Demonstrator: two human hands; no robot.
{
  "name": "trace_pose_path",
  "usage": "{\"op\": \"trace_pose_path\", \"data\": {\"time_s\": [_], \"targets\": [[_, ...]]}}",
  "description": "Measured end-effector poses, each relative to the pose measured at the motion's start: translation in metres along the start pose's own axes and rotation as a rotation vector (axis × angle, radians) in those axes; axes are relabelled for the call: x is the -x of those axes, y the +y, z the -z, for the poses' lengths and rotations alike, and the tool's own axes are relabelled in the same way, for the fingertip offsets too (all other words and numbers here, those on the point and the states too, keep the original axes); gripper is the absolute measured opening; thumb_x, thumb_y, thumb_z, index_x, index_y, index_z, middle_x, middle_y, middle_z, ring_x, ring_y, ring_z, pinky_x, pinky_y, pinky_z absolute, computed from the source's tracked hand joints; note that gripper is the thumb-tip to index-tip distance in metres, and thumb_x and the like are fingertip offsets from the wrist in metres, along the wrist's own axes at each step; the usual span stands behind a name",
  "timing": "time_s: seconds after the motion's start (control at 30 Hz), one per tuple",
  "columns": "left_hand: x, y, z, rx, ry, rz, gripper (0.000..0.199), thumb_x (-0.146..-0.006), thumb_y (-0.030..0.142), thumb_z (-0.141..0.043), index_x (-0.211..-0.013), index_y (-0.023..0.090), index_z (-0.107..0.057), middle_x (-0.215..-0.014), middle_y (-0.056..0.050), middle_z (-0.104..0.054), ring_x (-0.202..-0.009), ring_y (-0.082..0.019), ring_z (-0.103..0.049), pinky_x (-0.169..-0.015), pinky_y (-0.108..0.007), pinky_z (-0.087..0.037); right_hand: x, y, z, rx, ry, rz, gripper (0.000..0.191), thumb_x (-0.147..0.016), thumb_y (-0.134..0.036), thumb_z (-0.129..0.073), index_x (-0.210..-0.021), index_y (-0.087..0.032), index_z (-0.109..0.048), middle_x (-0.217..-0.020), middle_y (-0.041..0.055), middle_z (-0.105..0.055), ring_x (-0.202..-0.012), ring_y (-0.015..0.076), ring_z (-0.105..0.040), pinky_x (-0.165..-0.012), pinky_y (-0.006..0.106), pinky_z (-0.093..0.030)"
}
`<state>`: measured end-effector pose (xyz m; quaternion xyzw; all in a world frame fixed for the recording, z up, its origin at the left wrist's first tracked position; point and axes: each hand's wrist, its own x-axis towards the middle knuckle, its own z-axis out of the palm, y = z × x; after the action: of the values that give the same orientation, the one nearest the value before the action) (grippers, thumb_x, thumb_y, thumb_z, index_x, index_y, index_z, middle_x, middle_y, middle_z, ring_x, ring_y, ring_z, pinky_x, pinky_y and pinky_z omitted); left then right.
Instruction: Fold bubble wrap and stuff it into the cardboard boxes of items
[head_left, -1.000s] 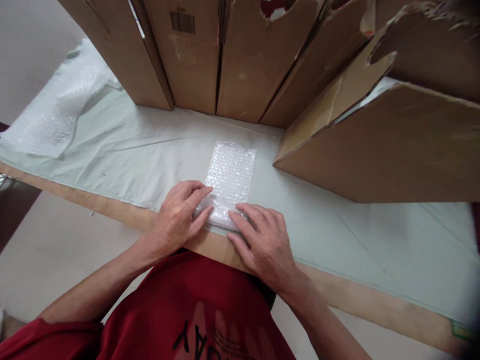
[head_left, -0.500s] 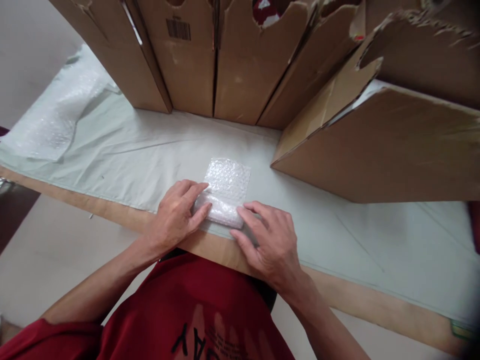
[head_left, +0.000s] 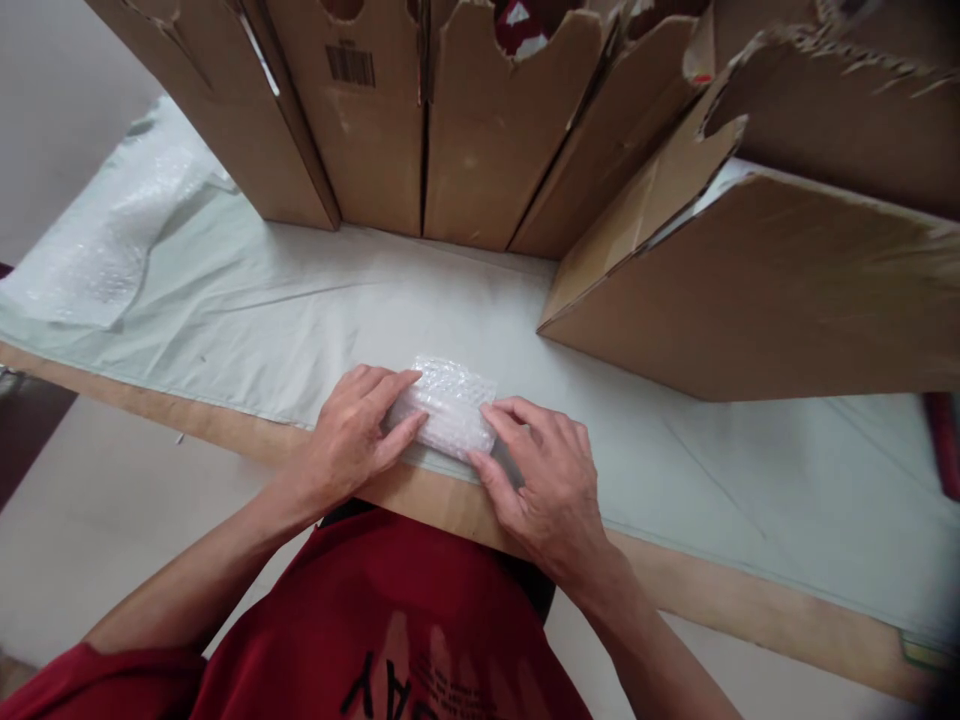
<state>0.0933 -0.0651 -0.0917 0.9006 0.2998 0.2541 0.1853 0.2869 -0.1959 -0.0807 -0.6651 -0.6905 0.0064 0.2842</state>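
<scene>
A small roll of clear bubble wrap [head_left: 454, 415] lies near the front edge of the cloth-covered table, a short flap of it still flat on the far side. Whatever is inside the roll, if anything, cannot be made out. My left hand [head_left: 364, 425] grips its left end between thumb and fingers. At the right end, my right hand [head_left: 544, 470] pinches the roll with thumb and forefinger, the other fingers curled beside it.
Several upright cardboard boxes [head_left: 499, 150] with torn tops stand along the back. A larger cardboard box [head_left: 765, 290] sits angled at the right. More bubble wrap [head_left: 97, 255] lies at the far left on the pale cloth [head_left: 300, 310].
The bubble wrap has been rolled farther away from me, so its flat flap is shorter. Both hands have stayed on its ends, the right thumb now against the roll.
</scene>
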Motion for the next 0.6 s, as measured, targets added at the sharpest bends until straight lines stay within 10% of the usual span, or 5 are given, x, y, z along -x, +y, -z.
{"op": "trace_pose_path", "data": {"time_s": [0.2,0.43,0.6], "targets": [[-0.001,0.007,0.000,0.155,0.099,0.221,0.035,-0.095,0.031,-0.064,-0.126,0.016,-0.064,-0.108,-0.010,-0.068,-0.094,-0.022,-0.065,-0.087,-0.039,-0.055,-0.010,0.003,-0.009,0.063,-0.097,0.069,0.024,-0.100,-0.020,-0.058,-0.123,-0.015,-0.066,-0.122,0.0128,-0.073,-0.110,0.0296,-0.064,-0.090,0.043,-0.045],[0.024,0.039,0.005,1.214,0.067,0.875,0.064,-0.082,0.036,-0.081,-0.138,0.021,-0.054,-0.126,-0.011,-0.069,-0.115,-0.025,-0.068,-0.098,-0.039,-0.055,-0.007,0.001,-0.006,-0.336,-0.002,-0.163,0.022,-0.102,-0.025,-0.058,-0.121,-0.019,-0.067,-0.110,0.0070,-0.077,-0.097,0.0221,-0.069,-0.087,0.036,-0.051],[0.016,0.048,-0.004,1.362,0.006,0.926,0.078,-0.073,0.038,-0.090,-0.142,0.023,-0.056,-0.108,-0.006,-0.073,-0.105,-0.020,-0.067,-0.095,-0.030,-0.051,0.014,-0.007,0.006,-0.533,-0.049,-0.245,0.025,-0.097,-0.022,-0.063,-0.121,-0.021,-0.067,-0.120,0.0067,-0.073,-0.110,0.0215,-0.066,-0.099,0.038,-0.049]]}}
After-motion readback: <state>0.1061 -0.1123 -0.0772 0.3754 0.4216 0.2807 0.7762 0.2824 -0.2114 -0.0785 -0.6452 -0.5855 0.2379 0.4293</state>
